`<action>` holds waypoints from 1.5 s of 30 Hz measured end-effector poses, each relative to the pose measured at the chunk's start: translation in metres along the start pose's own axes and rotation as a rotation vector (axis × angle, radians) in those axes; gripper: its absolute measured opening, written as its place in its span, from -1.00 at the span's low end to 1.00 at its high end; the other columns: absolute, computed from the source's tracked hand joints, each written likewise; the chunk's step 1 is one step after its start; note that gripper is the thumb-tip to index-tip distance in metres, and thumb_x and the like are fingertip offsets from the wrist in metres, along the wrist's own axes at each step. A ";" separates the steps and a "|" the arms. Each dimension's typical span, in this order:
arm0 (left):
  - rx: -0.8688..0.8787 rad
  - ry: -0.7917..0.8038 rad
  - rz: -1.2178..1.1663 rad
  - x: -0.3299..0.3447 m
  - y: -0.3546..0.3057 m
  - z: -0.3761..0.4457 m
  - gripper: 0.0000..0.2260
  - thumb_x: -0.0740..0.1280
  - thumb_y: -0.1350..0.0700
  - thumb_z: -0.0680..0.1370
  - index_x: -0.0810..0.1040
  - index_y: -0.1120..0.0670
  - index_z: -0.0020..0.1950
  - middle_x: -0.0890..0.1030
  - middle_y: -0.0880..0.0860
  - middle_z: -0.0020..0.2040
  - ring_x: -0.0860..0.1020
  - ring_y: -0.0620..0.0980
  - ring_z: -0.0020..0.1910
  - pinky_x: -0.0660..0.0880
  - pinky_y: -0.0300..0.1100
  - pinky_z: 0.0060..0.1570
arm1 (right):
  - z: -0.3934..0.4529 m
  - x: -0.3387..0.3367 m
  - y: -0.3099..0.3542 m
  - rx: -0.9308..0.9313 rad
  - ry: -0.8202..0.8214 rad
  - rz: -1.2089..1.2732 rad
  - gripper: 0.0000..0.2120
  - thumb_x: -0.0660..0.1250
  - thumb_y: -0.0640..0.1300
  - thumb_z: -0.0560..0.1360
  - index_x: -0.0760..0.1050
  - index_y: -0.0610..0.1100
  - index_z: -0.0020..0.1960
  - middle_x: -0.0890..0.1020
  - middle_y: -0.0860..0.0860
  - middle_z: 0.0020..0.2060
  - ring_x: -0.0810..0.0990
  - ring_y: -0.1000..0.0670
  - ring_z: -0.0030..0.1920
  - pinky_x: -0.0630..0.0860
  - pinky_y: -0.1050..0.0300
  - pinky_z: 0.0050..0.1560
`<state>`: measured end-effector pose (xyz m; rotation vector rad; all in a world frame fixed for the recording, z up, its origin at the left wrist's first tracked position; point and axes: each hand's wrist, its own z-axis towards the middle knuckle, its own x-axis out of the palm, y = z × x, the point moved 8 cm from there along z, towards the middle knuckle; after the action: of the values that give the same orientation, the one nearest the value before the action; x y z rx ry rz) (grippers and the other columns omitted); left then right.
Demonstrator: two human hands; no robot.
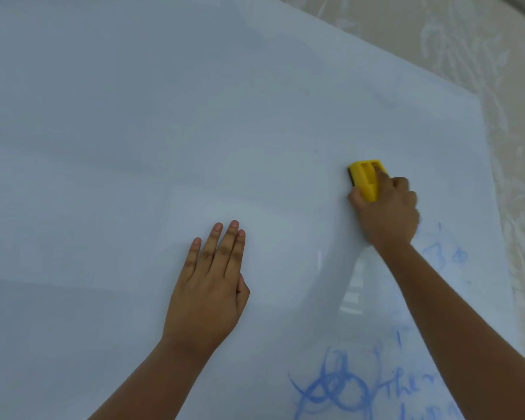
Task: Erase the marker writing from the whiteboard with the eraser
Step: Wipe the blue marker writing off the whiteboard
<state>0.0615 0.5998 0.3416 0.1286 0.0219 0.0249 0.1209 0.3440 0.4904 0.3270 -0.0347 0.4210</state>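
A large white whiteboard sheet (pixel 164 131) fills most of the view. My right hand (pixel 388 210) grips a yellow eraser (pixel 366 179) with a dark felt underside and presses it onto the board at the centre right. My left hand (pixel 209 286) lies flat on the board, palm down, fingers together, holding nothing. Blue marker writing and scribbles (pixel 337 389) sit at the bottom right, partly hidden under my right forearm. Fainter, smeared blue marks (pixel 446 253) show just right of my right wrist.
The sheet's right edge (pixel 494 183) runs diagonally from the top centre down the right side. Beyond it lies a pale beige surface with a floral pattern (pixel 482 50). The board's left and upper parts bear no writing.
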 end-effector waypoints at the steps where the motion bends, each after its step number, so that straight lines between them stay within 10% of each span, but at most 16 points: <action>1: 0.001 0.001 -0.003 0.000 -0.001 0.001 -0.51 0.02 0.12 0.52 0.30 0.25 0.43 0.32 0.17 0.45 0.27 0.15 0.43 0.15 0.08 0.38 | 0.010 0.001 -0.005 0.072 -0.001 0.032 -0.46 0.27 0.08 0.42 0.29 0.01 0.37 0.44 -0.19 0.14 0.41 -0.28 0.10 0.39 -0.12 0.01; 10: -0.001 -0.001 0.016 -0.001 0.000 0.001 -0.52 0.02 0.13 0.54 0.30 0.24 0.44 0.32 0.17 0.45 0.27 0.14 0.44 0.19 0.08 0.40 | -0.039 0.007 0.025 -0.182 0.002 0.050 -0.48 0.34 0.07 0.39 0.37 0.02 0.32 0.49 -0.15 0.12 0.45 -0.23 0.00 0.42 -0.05 -0.16; 16: -0.005 0.000 0.036 0.000 0.000 0.000 -0.51 0.00 0.13 0.53 0.30 0.24 0.44 0.33 0.17 0.45 0.26 0.13 0.44 0.18 0.07 0.41 | 0.009 0.003 -0.014 0.155 0.026 0.104 -0.46 0.24 0.08 0.44 0.26 0.04 0.39 0.42 -0.17 0.17 0.39 -0.26 0.12 0.38 -0.11 0.02; 23: 0.004 -0.001 0.039 0.000 0.000 0.000 -0.50 -0.01 0.14 0.52 0.29 0.24 0.44 0.32 0.16 0.45 0.26 0.14 0.44 0.17 0.08 0.42 | -0.029 0.004 -0.006 -0.089 0.003 0.037 -0.48 0.30 0.09 0.41 0.34 0.00 0.34 0.47 -0.13 0.15 0.42 -0.24 0.05 0.42 -0.08 -0.14; 29: 0.006 -0.016 0.033 -0.001 0.000 0.000 -0.50 0.00 0.15 0.52 0.28 0.25 0.44 0.32 0.18 0.45 0.26 0.15 0.44 0.19 0.11 0.41 | 0.013 0.005 -0.056 0.255 -0.002 0.128 -0.46 0.21 0.09 0.43 0.25 0.04 0.38 0.42 -0.16 0.15 0.38 -0.25 0.13 0.36 -0.12 0.00; 35: 0.001 -0.006 0.042 -0.001 -0.002 0.001 -0.50 0.01 0.16 0.51 0.28 0.25 0.45 0.31 0.18 0.46 0.25 0.16 0.45 0.19 0.12 0.41 | -0.009 0.003 -0.055 0.035 0.028 0.007 -0.47 0.24 0.09 0.45 0.27 -0.01 0.38 0.43 -0.16 0.19 0.37 -0.25 0.13 0.40 -0.14 -0.02; 40: 0.000 -0.006 0.053 -0.001 -0.001 0.000 -0.50 0.01 0.17 0.51 0.28 0.25 0.45 0.32 0.18 0.45 0.26 0.16 0.44 0.20 0.12 0.41 | 0.002 0.002 -0.069 0.227 0.031 0.097 -0.46 0.20 0.09 0.47 0.22 0.03 0.41 0.40 -0.16 0.21 0.34 -0.25 0.17 0.38 -0.17 0.04; 45: -0.013 0.010 0.042 -0.001 -0.002 -0.002 -0.50 0.01 0.16 0.52 0.27 0.25 0.45 0.31 0.19 0.46 0.25 0.17 0.45 0.17 0.11 0.41 | -0.052 0.001 -0.041 -0.109 0.031 0.040 -0.48 0.29 0.07 0.43 0.32 0.00 0.36 0.47 -0.16 0.16 0.40 -0.26 0.07 0.45 -0.12 -0.13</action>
<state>0.0607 0.5980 0.3396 0.1156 0.0286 0.0675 0.1368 0.3260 0.4294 0.2130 -0.0334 0.4622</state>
